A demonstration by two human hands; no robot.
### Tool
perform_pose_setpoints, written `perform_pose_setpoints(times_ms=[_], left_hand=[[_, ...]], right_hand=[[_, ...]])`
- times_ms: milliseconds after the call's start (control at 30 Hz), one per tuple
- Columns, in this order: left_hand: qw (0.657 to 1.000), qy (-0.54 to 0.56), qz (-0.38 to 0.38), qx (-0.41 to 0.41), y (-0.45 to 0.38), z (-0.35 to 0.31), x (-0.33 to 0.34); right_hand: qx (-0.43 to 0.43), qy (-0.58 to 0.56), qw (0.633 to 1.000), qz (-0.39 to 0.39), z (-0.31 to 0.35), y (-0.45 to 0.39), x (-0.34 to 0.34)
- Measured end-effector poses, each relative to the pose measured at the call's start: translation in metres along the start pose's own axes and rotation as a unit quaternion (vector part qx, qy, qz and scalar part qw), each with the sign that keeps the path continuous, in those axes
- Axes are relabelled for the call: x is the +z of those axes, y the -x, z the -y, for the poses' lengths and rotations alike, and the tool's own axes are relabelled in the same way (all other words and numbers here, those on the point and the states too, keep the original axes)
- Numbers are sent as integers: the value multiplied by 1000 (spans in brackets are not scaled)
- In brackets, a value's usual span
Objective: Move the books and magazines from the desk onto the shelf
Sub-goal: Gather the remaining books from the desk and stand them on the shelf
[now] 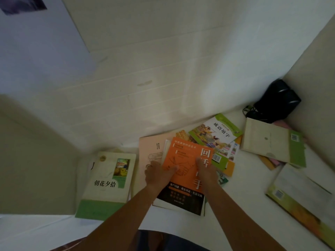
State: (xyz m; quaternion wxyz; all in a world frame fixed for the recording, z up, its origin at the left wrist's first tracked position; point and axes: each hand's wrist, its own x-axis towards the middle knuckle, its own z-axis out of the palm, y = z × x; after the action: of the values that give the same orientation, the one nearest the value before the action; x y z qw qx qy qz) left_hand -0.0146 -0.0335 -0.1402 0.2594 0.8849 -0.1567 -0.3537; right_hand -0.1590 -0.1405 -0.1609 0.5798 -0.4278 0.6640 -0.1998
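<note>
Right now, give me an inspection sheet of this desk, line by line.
Surface: white desk, mostly covered with books.
Job's things: orange book on top of a pile; white and green book to its left; picture book behind; more books at right.
Clutter: black object in the far right corner.
Hands: left hand and right hand both flat on the orange book.
Cables: thin dark cord beside the black object.
Surroundings: pale wall; shelf not seen.

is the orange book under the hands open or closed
Closed. The orange book lies flat, front cover up, title showing, on other books on the desk; left hand and right hand rest on it.
</note>
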Motion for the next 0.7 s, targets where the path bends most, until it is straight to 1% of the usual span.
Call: perform_pose_setpoints(times_ms=[67, 133, 167, 200, 233, 267, 300, 367, 433, 500, 600, 633, 700], left_hand=[[994, 92, 60, -21, -12, 5, -4], [966, 226, 126, -21, 0, -7, -17], [948, 279, 153, 4, 11, -19, -26], [938, 306, 156, 45, 19, -29, -34], [933, 319, 133, 97, 25, -41, -42], [933, 313, 93, 151, 31, -52, -52], [924, 316, 57, 206, 33, -60, -60], [907, 315, 23, 277, 29, -68, -70], [909, 294, -2, 295, 21, -60, -73], [922, 240, -14, 304, 17, -51, -71], [929, 185, -3, 320, 15, -51, -69], [929, 186, 11, 321, 17, -56, -68], [927, 178, 12, 330, 19, -65, -71]], right_hand=[[-22, 3, 1000, 13, 4, 4, -3], [-62, -21, 997, 41, 15, 12, -8], [-91, -44, 993, 53, 25, 20, -10], [-129, -69, 987, 64, 40, 31, -14], [-176, -90, 978, 75, 56, 41, -17], [-222, -102, 967, 80, 73, 50, -20], [-269, -114, 953, 83, 91, 60, -21], [-343, -116, 926, 106, 113, 71, -19], [-381, -81, 912, 129, 115, 74, -14], [-398, -27, 907, 132, 101, 67, -9], [-414, 29, 903, 109, 90, 57, -12], [-418, 53, 901, 106, 89, 51, -15], [-418, 127, 894, 101, 90, 44, -24]])
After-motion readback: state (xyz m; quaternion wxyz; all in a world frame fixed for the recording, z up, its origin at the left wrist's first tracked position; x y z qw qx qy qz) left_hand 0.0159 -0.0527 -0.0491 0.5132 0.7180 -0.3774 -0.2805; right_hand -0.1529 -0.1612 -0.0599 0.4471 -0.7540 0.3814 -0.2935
